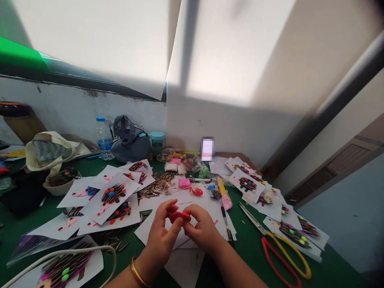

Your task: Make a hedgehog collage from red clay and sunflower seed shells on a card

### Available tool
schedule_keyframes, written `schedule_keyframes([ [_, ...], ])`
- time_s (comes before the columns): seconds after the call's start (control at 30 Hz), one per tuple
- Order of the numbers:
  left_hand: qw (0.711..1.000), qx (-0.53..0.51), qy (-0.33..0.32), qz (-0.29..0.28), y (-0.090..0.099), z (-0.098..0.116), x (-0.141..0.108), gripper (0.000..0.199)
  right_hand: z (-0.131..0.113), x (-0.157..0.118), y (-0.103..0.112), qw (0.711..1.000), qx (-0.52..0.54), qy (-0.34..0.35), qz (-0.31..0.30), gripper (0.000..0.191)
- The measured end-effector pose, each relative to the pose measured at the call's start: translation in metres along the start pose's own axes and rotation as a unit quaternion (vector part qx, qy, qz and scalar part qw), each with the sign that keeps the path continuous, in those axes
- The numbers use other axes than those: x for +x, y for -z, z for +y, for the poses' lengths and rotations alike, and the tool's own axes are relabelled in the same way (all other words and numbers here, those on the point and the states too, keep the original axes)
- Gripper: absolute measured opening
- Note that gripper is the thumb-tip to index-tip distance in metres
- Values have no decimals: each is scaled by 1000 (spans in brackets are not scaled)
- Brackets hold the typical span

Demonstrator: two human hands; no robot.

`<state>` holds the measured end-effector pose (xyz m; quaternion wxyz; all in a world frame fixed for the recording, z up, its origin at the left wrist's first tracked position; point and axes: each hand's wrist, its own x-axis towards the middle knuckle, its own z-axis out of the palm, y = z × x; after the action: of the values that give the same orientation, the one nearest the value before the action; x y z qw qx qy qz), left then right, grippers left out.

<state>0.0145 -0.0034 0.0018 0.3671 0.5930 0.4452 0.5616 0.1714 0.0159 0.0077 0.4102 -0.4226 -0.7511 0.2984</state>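
Observation:
My left hand (164, 232) and my right hand (201, 225) meet over white paper (148, 231) in the middle of the table. Between their fingertips they pinch a flattened red piece of modelling clay (179, 217). A gold bangle circles my left wrist. Just beyond my hands lie a red clay lump in plastic wrap (196, 191) and a pink clay block (184, 183). Sunflower seeds (160, 184) are heaped behind my left hand. To the right of my right hand rests a black pen (226, 224).
Cards with seed-and-clay hedgehogs (113, 194) lie overlapping at left, with more cards (247, 183) at right. Open scissors (265, 232) with red and yellow handles lie at right. A water bottle (104, 140), a grey bag (130, 146) and a lidded cup (157, 142) stand behind. A white cable (75, 251) curves at lower left.

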Motion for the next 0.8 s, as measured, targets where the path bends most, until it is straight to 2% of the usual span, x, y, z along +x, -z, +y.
schedule_keyframes([
  [0.13, 997, 57, -28, -45, 3, 4, 5, 18, -1, -1, -1, 1000, -23, 9, -10, 4],
  [0.3, 999, 29, 21, -20, 4, 7, 9, 28, -2, -1, 1, 999, 41, 12, -29, 10],
  [0.43, 1000, -1, 9, 3, 2, 6, 6, 26, -3, -1, 1, 1000, 21, -16, 6, 6],
  [0.53, 1000, 16, 5, -12, 2, 6, 6, 22, -2, -2, 1, 1000, 12, -10, 11, 10],
  [0.7, 997, -20, 72, 6, 3, 7, 9, 27, 3, 0, 3, 996, 89, 3, -10, 32],
  [0.8, 991, -70, 114, 2, 0, 5, 8, 28, 4, 0, 4, 996, 91, -16, -11, 24],
])
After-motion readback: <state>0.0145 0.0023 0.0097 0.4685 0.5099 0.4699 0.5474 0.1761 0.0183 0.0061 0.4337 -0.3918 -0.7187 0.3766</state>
